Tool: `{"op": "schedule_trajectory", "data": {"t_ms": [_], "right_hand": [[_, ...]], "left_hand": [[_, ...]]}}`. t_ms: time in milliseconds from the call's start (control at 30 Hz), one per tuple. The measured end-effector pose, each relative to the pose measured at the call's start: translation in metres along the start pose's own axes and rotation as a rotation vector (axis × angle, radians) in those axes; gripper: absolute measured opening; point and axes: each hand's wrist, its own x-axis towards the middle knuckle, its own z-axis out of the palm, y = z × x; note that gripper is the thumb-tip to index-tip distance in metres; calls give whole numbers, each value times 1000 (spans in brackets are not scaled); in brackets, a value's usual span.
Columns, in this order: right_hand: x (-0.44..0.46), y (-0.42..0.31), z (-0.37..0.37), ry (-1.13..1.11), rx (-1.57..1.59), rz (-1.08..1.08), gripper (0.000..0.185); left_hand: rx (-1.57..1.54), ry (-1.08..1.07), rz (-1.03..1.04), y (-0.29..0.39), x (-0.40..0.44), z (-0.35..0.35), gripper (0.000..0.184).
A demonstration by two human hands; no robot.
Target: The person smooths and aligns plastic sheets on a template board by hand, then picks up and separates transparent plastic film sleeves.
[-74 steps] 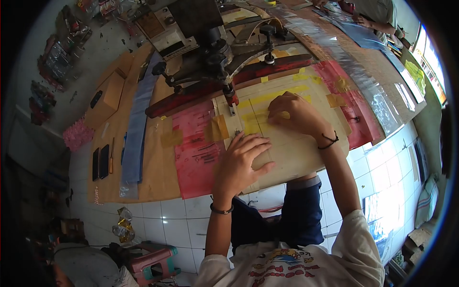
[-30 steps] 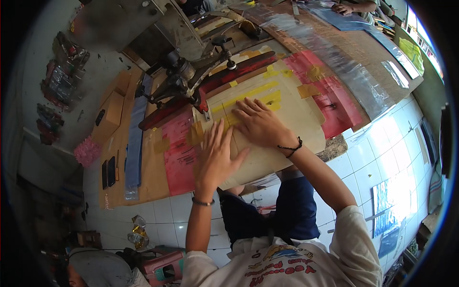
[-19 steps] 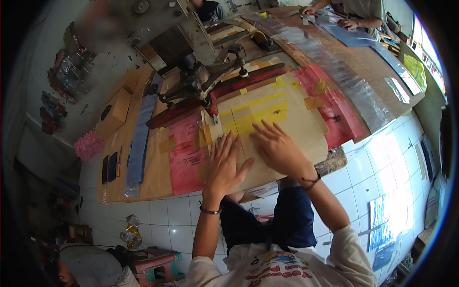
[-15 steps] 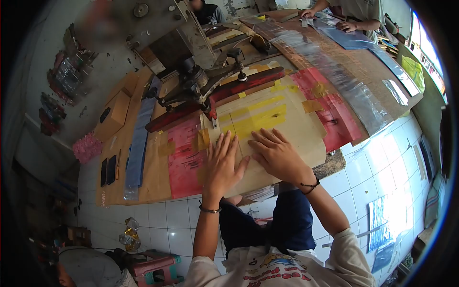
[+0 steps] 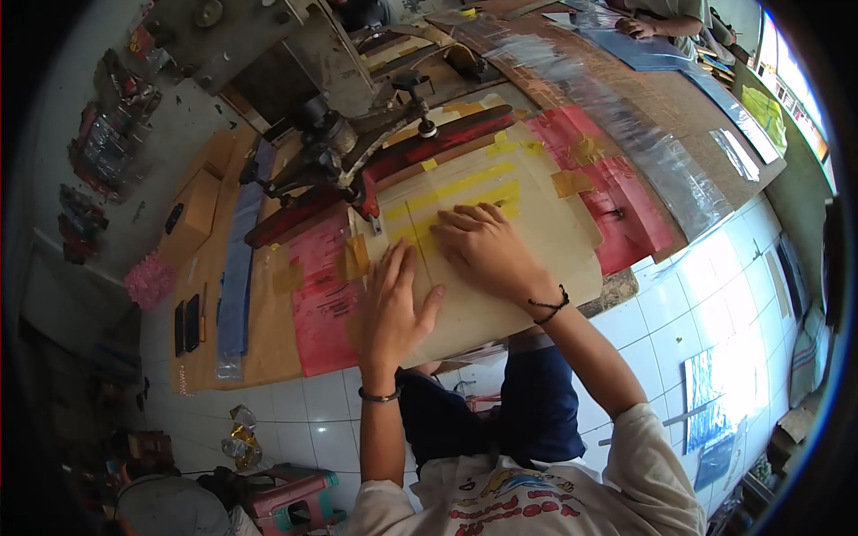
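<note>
A beige sheet (image 5: 545, 241) with yellow tape strips (image 5: 456, 183) lies on the workbench in front of me. My left hand (image 5: 395, 308) rests on the sheet's left part, fingers stretched out and thumb apart, holding nothing. Farther right, my right hand (image 5: 490, 255) lies palm down on the yellow area, its fingers somewhat bent and its thumb hidden. A thin dark line (image 5: 417, 241) runs on the sheet between my hands. Just beyond them sits a long red bar (image 5: 447, 147) belonging to a dark metal machine (image 5: 335, 143).
Red plastic film (image 5: 326, 304) lies taped left of the sheet, with more red film (image 5: 617, 214) at right. Blue film strips (image 5: 241, 295), two phones (image 5: 186, 323) and a cardboard box (image 5: 189, 210) are at left. A co-worker's hand (image 5: 636, 27) is on blue film at the far right.
My right hand has slid left and away from me over the yellow strips, its fingers more bent. My left hand stays flat on the sheet. The camera view has shifted slightly.
</note>
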Motion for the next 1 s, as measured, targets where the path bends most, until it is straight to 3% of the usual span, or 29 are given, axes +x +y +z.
{"op": "schedule_trajectory", "data": {"t_ms": [67,1000], "right_hand": [[0,-1,-7,37,134,10,25],[-3,3,-2,48,80,-5,25]], "left_hand": [[20,0,-8,-1,2,2,74],[-49,28,-83,6,7,1,67]]}}
